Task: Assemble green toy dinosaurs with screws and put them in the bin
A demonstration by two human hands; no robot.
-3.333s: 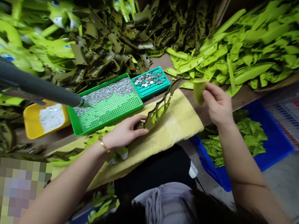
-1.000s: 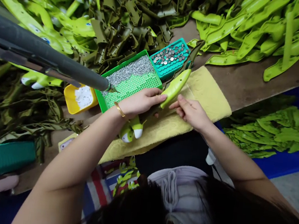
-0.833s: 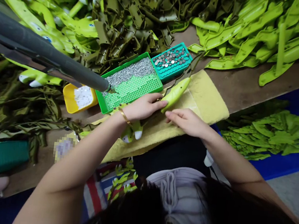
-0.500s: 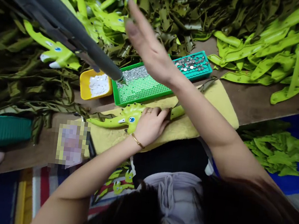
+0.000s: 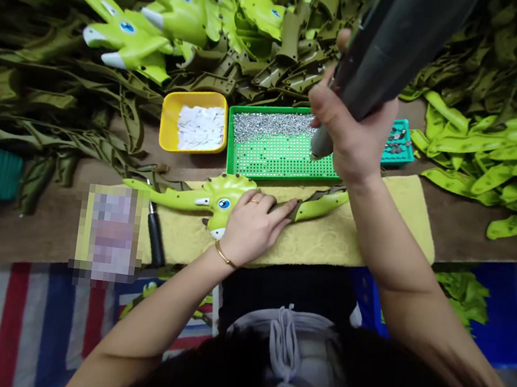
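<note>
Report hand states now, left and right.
Left hand: open, lying flat on the lime-green dinosaur-shaped piece, not gripping.
Right hand: closed, holding the grey cylindrical hand tool.

Lime-green dinosaur-shaped piece (image 5: 182, 197) with blue eye, on mottled yellow towel (image 5: 366, 241), above red-white-blue striped cloth (image 5: 35, 323)

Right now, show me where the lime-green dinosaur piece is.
In the head view, the lime-green dinosaur piece lies on the yellow towel under the person's left hand, just below the green pegboard tray.
</note>
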